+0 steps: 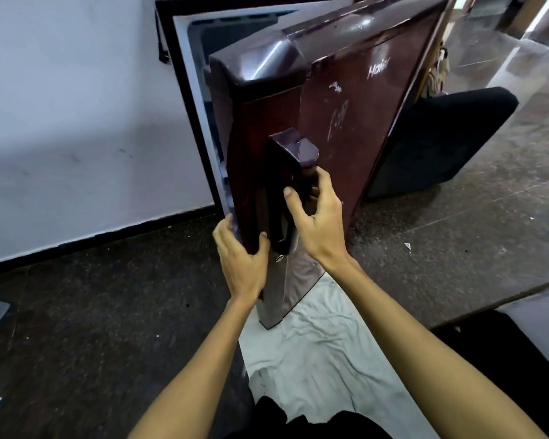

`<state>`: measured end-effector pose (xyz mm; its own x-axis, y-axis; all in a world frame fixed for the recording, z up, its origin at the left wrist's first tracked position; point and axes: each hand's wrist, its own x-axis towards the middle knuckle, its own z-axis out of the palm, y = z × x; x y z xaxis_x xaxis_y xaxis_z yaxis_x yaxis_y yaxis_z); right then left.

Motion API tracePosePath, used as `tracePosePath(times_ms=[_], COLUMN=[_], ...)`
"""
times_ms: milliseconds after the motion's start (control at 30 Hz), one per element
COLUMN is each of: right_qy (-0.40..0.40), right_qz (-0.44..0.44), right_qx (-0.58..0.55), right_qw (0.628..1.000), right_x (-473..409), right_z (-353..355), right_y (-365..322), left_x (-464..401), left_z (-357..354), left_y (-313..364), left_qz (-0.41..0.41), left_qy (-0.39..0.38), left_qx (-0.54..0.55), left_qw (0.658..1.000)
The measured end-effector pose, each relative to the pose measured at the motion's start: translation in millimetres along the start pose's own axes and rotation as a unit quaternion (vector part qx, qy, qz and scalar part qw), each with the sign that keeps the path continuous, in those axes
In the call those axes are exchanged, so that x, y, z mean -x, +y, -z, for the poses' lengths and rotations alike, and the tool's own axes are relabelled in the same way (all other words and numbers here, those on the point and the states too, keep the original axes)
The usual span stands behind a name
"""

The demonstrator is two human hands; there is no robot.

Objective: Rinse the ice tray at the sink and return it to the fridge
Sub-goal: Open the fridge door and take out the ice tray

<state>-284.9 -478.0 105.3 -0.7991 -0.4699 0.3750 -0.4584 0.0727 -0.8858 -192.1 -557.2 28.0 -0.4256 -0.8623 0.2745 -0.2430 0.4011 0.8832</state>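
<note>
A dark maroon fridge door (355, 99) stands partly open in front of me. Behind it the white inner frame of the fridge (187, 74) shows. My right hand (317, 217) is wrapped around the door's dark vertical handle (282, 191). My left hand (241, 258) grips the door's free edge just below and left of the handle, with the fingers curled behind the edge. No ice tray is in sight. The fridge shelves are hidden by the door.
A white wall (76, 122) with a black skirting runs along the left. A crumpled white cloth (324, 353) lies on the dark speckled floor under the door. A black cushion or seat (441, 141) sits to the right of the fridge.
</note>
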Motion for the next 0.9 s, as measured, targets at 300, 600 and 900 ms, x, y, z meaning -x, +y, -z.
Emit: tracePosePath(times_ms=[300, 600, 900], right_qy=[0.187, 0.020, -0.008], right_qz=[0.012, -0.043, -0.090], right_qx=[0.062, 0.052, 0.053], right_qw=[0.980, 0.998, 0.995], right_x=[99, 151, 161], right_z=[81, 173, 246], right_y=[23, 42, 61], left_x=[86, 177, 238], left_z=[-39, -87, -126], left_y=[32, 85, 133], left_qz=[0.078, 0.084, 0.071], left_qy=[-0.059, -0.037, -0.068], left_qx=[0.009, 0.038, 0.048], left_qw=[0.995, 0.995, 0.994])
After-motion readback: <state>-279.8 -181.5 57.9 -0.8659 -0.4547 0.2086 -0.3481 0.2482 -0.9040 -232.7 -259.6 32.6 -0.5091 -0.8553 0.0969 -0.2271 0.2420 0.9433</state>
